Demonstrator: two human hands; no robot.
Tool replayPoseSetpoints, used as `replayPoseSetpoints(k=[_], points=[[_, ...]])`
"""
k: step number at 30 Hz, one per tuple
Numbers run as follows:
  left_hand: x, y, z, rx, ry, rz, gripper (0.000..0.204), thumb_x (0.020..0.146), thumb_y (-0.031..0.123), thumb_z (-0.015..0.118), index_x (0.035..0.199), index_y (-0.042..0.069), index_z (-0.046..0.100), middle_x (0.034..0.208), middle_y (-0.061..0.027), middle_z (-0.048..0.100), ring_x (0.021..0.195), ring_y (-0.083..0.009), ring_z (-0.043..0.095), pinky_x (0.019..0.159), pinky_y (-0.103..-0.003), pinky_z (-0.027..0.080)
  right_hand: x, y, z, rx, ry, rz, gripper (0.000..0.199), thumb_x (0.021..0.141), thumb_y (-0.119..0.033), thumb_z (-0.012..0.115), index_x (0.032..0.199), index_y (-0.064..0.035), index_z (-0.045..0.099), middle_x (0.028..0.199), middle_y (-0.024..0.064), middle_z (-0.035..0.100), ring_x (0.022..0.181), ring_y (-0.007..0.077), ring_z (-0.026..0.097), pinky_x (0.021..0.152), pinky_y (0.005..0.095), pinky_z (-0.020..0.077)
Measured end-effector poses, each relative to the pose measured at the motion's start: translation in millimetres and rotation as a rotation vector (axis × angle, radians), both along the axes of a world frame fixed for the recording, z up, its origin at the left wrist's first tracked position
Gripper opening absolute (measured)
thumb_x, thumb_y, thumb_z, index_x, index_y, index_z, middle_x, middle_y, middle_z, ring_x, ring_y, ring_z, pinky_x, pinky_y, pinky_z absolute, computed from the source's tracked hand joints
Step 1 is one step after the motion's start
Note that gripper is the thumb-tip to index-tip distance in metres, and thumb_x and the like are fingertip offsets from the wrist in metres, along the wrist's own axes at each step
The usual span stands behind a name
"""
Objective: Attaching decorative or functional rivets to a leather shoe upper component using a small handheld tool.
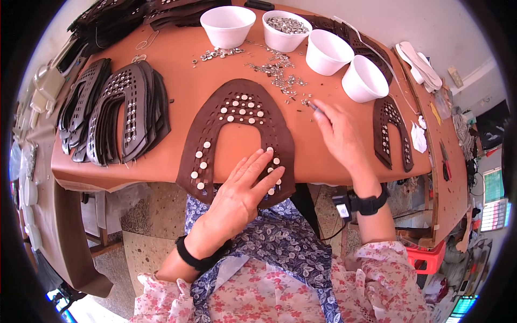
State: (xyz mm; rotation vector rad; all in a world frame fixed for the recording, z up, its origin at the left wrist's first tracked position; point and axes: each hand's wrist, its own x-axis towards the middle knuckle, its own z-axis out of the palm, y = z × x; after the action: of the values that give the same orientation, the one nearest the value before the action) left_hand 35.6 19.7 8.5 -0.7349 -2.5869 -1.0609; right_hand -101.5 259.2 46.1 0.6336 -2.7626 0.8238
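Observation:
A brown leather shoe upper (215,107), horseshoe-shaped and punched with slots, lies at the table's near edge. White round studs (244,105) of differing sizes dot its top and both legs. Across its right leg rests my left hand (239,188), fingers stretched out flat and pressing on the leather. My right hand (340,132) is closed on a thin dark tool, mostly hidden in the fingers, so its exact kind is unclear. The tool's tip is at the edge of a scatter of small metal studs (280,78) right of the upper.
White bowls stand along the back; one bowl (285,46) holds many metal pieces. Larger metal pieces (221,53) lie beside another bowl (227,35). Stacked dark uppers (148,102) sit at left. One more studded upper (392,129) lies at right, near red-handled pliers (446,168).

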Motion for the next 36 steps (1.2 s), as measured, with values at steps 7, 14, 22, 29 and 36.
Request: replayPoseSetpoints(k=[7, 14, 22, 29, 36], points=[[4.3, -31.4, 18.2, -0.027, 0.027, 0.177, 0.048, 0.084, -0.003, 0.070, 0.132, 0.004, 0.066, 0.144, -0.0195, 0.058, 0.141, -0.0413, 0.049, 0.114, -0.049, 0.044, -47.7, 7.8, -1.9, 0.226, 0.140, -0.030, 0.024, 0.101, -0.014, 0.058, 0.119, -0.0064, 0.071, 0.106, 0.0172, 0.065, 0.100, 0.0388, 0.065, 0.083, 0.0495, 0.0521], [20.0, -60.2, 10.2, -0.186, -0.124, 0.416, 0.066, 0.079, 0.019, 0.084, 0.140, 0.008, 0.061, 0.152, -0.0151, 0.052, 0.147, -0.0441, 0.039, 0.120, -0.058, 0.031, -58.7, 4.0, -5.1, 0.316, 0.087, -0.030, 0.022, 0.099, -0.014, 0.060, 0.115, -0.0119, 0.074, 0.106, 0.0119, 0.064, 0.099, 0.0347, 0.066, 0.080, 0.0474, 0.0530], [23.5, -60.7, 2.3, -0.219, -0.070, 0.418, 0.067, 0.080, 0.016, 0.082, 0.143, 0.007, 0.059, 0.155, -0.0160, 0.049, 0.149, -0.0448, 0.036, 0.122, -0.059, 0.029, -59.4, 5.3, -12.6, 0.282, 0.112, 0.007, 0.020, 0.098, -0.013, 0.061, 0.111, -0.0109, 0.075, 0.103, 0.0103, 0.065, 0.097, 0.0329, 0.067, 0.079, 0.0463, 0.0536], [23.4, -60.6, 1.6, -0.216, -0.067, 0.424, 0.064, 0.082, 0.014, 0.079, 0.142, 0.006, 0.059, 0.154, -0.0163, 0.049, 0.149, -0.0445, 0.036, 0.123, -0.059, 0.028, -57.7, 5.5, -10.4, 0.275, 0.111, 0.006, 0.020, 0.097, -0.013, 0.061, 0.112, -0.0115, 0.075, 0.100, 0.0109, 0.064, 0.095, 0.0332, 0.067, 0.076, 0.0469, 0.0530], [22.3, -59.7, 0.2, -0.213, -0.060, 0.431, 0.063, 0.082, 0.014, 0.078, 0.142, 0.006, 0.059, 0.154, -0.0162, 0.050, 0.149, -0.0442, 0.037, 0.123, -0.059, 0.027, -61.5, 2.7, -8.9, 0.274, 0.129, 0.008, 0.020, 0.096, -0.012, 0.062, 0.110, -0.0116, 0.076, 0.098, 0.0129, 0.064, 0.090, 0.0346, 0.067, 0.074, 0.0473, 0.0522]])
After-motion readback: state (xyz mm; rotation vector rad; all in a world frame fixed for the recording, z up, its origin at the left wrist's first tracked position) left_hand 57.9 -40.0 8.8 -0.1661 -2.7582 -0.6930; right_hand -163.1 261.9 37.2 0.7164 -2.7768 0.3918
